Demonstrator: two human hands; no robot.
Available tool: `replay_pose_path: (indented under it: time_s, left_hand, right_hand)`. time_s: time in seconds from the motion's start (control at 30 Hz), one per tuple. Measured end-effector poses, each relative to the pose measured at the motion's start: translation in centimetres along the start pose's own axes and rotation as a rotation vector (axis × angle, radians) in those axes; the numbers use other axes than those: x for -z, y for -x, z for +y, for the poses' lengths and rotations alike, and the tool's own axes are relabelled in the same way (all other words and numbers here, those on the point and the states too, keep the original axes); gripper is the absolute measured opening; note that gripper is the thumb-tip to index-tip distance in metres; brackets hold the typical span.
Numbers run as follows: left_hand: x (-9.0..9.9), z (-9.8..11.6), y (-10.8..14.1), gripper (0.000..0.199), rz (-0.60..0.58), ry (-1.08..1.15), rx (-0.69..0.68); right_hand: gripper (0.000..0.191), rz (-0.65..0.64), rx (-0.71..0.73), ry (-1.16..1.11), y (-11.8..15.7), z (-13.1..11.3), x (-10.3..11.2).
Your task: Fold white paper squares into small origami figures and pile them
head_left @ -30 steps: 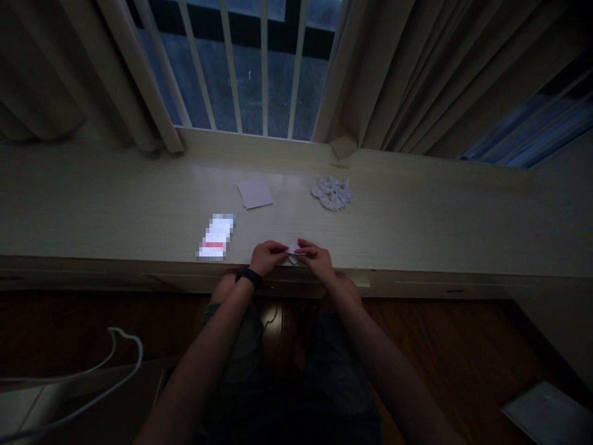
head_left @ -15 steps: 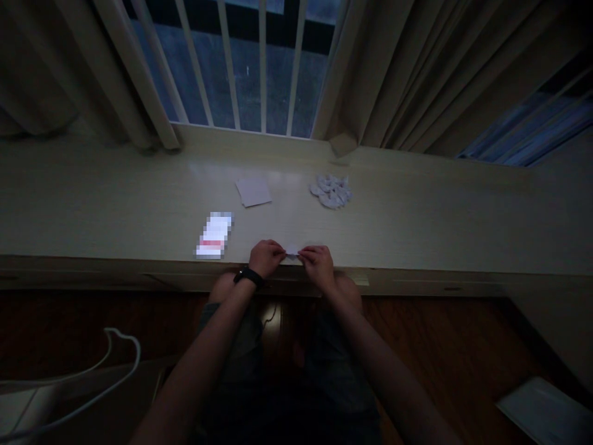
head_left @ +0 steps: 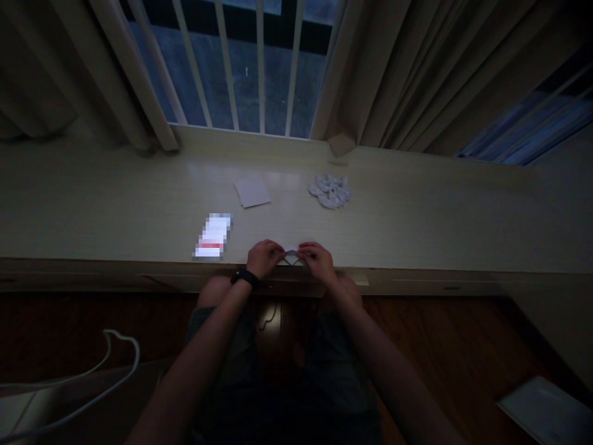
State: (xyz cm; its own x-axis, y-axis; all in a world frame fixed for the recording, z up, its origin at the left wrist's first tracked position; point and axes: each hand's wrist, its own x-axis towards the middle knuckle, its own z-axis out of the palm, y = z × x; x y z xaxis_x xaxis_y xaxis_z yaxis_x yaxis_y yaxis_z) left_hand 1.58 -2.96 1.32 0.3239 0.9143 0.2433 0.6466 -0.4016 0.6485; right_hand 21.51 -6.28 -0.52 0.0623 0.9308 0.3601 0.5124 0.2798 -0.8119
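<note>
Between my hands, at the front edge of the pale desk, is a small folded piece of white paper. My left hand, with a dark band on its wrist, pinches the paper's left side. The right side of it is pinched by the fingers of my right hand. A pointed flap of the paper shows at the bottom, towards me. Farther back on the desk lies a stack of square white paper sheets. To the right of that stack sits a pile of small folded white paper pieces.
A lit, blurred-out phone lies left of my hands. Behind the desk are a barred window and beige curtains. A white cable loops at lower left, and a pale flat object rests at lower right.
The paper between my fingers now shows a more open shape with a pointed lower flap. My hands stay in nearly the same place, and the view has shifted slightly.
</note>
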Motion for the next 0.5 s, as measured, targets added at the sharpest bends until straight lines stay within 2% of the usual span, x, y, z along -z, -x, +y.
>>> replay_pose_path:
  time_s: [0.23, 0.37, 0.5]
  left_hand:
    - [0.1, 0.7, -0.8, 0.033, -0.057, 0.532, 0.213]
    - [0.1, 0.8, -0.8, 0.036, -0.038, 0.61, 0.266]
    - [0.4, 0.8, -0.7, 0.035, -0.057, 0.657, 0.271]
  right_hand:
    - [0.027, -0.015, -0.205, -0.31, -1.1, -1.2, 0.5]
    - [0.037, -0.086, -0.333, -0.402, -1.3, -1.3, 0.6]
    - [0.035, -0.057, -0.392, -0.441, -1.3, -1.3, 0.7]
